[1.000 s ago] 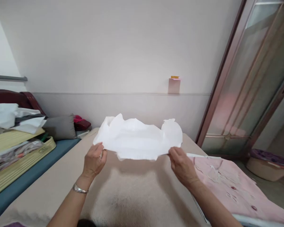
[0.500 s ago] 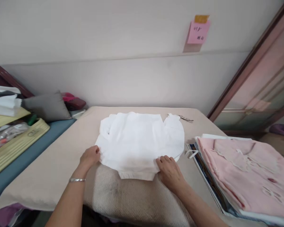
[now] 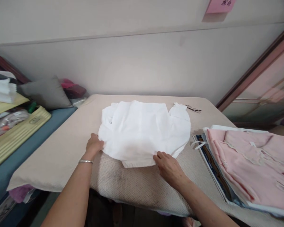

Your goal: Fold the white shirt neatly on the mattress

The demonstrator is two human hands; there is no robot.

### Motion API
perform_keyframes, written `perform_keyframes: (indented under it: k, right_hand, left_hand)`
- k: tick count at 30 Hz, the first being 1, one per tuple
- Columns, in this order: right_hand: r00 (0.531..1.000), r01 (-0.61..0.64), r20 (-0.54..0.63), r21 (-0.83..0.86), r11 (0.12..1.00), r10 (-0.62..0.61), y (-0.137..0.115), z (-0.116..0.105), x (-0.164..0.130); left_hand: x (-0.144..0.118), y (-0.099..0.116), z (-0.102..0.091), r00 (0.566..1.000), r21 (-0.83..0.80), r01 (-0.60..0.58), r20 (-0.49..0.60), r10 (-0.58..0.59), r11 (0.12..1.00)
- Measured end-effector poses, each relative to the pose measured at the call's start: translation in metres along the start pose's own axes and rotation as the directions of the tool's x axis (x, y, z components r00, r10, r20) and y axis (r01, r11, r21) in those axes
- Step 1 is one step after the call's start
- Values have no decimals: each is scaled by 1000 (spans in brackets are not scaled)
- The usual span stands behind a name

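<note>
White garment [image 3: 142, 132] lies flat
Left hand [image 3: 94, 147] touches its side, pinch unclear; right hand [image 3: 169, 168], fingers together, touches near edge

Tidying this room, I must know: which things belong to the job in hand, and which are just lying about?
In the job:
white cloth garment, touched by left hand and right hand
beige cloth-covered table beneath

Lying about:
folded pink garment, atop a stack
plump grey cushion

The white blouse [image 3: 142, 129] lies spread flat before me on the cloth-covered tabletop [image 3: 61, 157], lightly creased, its narrow band [image 3: 139, 163] nearest me, a puffed sleeve [image 3: 181, 123] at the right.
</note>
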State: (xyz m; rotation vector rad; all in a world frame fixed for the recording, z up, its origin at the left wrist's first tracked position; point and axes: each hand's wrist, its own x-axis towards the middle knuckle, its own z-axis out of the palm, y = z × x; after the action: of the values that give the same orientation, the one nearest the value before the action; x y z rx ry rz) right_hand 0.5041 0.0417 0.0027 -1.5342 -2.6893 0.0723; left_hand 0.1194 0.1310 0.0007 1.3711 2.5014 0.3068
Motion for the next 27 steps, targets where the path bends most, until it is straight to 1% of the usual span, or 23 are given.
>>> perform_keyframes:
  k: [2,4,6,8,10,11,12,13,14,15,16,17,18,19,20,21,22,23,24,27]
  right_hand:
    - [999,34,30,11,999,-34,-2,-2,0]
    - [995,75,59,46,996,-77,-8,-3,-1]
    - [989,116,83,90,989,-124,-20,-2,-5]
    - [980,157,107,127,979,-171,-36,1,-11]
    - [972,187,109,181,965,-209,-49,3,-16]
    - [969,196,104,226,954,-224,-52,3,-17]
    - [970,188,99,278,942,-223,-51,2,-17]
    - [976,157,94,330,931,-198,-45,-1,-15]
    - [987,96,86,371,924,-137,-35,-3,-13]
    - [997,4,73,390,921,-35,-21,-6,-9]
    - [993,-118,50,387,915,107,-3,-9,-6]
    - [962,-258,12,366,894,273,18,-11,-2]
    - [898,-403,-34,336,851,439,41,-12,2]
    - [810,-535,-75,311,786,581,65,-11,7]
    - [717,-641,-98,298,707,690,87,-10,12]
    - [627,-720,-102,301,625,772,108,-8,18]
    - [554,-773,-90,312,552,827,126,-6,26]
    - [505,-804,-75,322,501,860,142,-3,35]
    - [470,-822,-60,334,461,881,155,-1,46]
    - [391,-846,-38,379,375,920,179,-1,80]
  left_hand:
    - [-2,0,-9,999,23,25,-29,-24,999]
    - [-4,-3,-19,995,76,74,-67,-68,994]
    - [-4,-9,-28,991,146,118,-84,-106,982]
    - [-6,-13,-34,988,207,150,-69,-139,967]
    - [-11,-7,-37,987,262,147,-110,-121,954]
    - [-17,0,-37,986,286,115,-152,-73,951]
    - [-26,11,-34,982,299,51,-189,7,953]
    - [-37,26,-30,972,294,-48,-207,112,955]
    - [-52,42,-23,954,258,-179,-189,232,949]
    - [-71,60,-13,925,167,-327,-143,351,930]
    - [-92,77,-1,877,39,-471,-81,473,881]
    - [-114,93,12,810,-99,-585,-30,585,805]
    - [-138,106,25,739,-224,-655,8,674,721]
    - [-160,116,39,673,-320,-687,57,737,652]
    - [-180,124,51,624,-375,-694,111,773,615]
    - [-196,128,62,594,-399,-692,158,789,601]
    - [-210,130,70,562,-403,-701,194,804,588]
    - [-219,130,77,554,-398,-702,215,804,590]
    - [-225,129,82,555,-394,-700,225,801,596]
    - [-231,123,87,574,-417,-669,236,784,615]
